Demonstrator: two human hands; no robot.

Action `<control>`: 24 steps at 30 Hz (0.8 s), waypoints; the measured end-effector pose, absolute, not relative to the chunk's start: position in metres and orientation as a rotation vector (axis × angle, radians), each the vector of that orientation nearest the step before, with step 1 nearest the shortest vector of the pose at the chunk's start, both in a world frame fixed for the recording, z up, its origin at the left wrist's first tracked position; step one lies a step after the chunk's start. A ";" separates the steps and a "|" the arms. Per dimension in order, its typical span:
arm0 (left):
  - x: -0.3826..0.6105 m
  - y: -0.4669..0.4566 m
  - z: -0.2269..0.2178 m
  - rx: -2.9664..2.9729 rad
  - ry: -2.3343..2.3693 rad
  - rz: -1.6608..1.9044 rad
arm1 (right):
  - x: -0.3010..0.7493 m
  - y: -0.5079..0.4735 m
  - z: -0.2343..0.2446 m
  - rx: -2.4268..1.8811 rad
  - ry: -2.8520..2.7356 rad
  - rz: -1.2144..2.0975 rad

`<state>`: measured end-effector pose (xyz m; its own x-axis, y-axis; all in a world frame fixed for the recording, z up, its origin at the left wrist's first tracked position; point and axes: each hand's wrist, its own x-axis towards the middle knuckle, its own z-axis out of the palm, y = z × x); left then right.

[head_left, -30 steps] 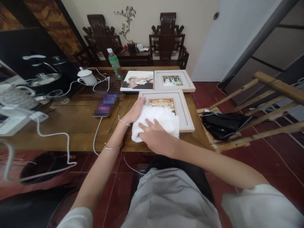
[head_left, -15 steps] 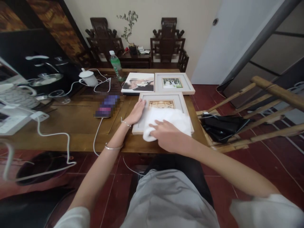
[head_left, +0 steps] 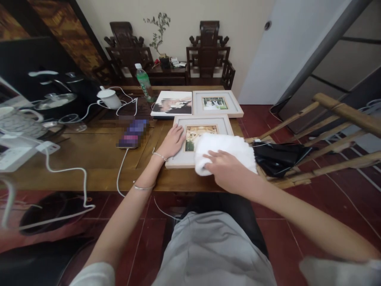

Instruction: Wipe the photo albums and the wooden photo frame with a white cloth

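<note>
A pale picture frame (head_left: 180, 159) lies flat near the front edge of the wooden table. My left hand (head_left: 174, 142) rests on its left side, fingers stretched out, holding nothing. Over its right part, my right hand (head_left: 225, 166) grips a folded white towel (head_left: 235, 145), which hides the lower right of the frame and reaches past its right edge. Part of the picture inside shows left of the towel. Behind it lie a second framed photo (head_left: 238, 108) at the right and a white-and-black photo panel (head_left: 172, 95) at the left.
A phone (head_left: 133, 133) on a cable lies left of the frame. Farther back stand a green-labelled bottle (head_left: 144, 81) and a lidded white cup (head_left: 109, 98). Cables and a power strip (head_left: 20, 157) sit at left. A wooden chair (head_left: 333, 107) holding a black bag (head_left: 278, 157) stands right.
My right hand has slid the towel to the right across the frame, uncovering more of the picture. My left hand stays on the frame's left side.
</note>
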<state>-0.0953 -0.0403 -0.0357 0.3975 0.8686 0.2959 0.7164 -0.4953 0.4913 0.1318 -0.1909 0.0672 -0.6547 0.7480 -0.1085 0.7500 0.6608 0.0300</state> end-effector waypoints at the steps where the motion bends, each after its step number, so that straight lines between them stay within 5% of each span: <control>1: -0.096 -0.040 -0.036 2.390 1.381 0.772 | 0.140 -0.192 0.069 1.273 2.736 -0.013; 14: -0.095 -0.044 -0.035 2.386 1.379 0.867 | 0.093 -0.163 0.058 1.208 2.800 -0.008; 24: -0.090 -0.055 -0.020 2.402 1.277 0.933 | 0.061 -0.043 0.055 1.530 2.794 0.461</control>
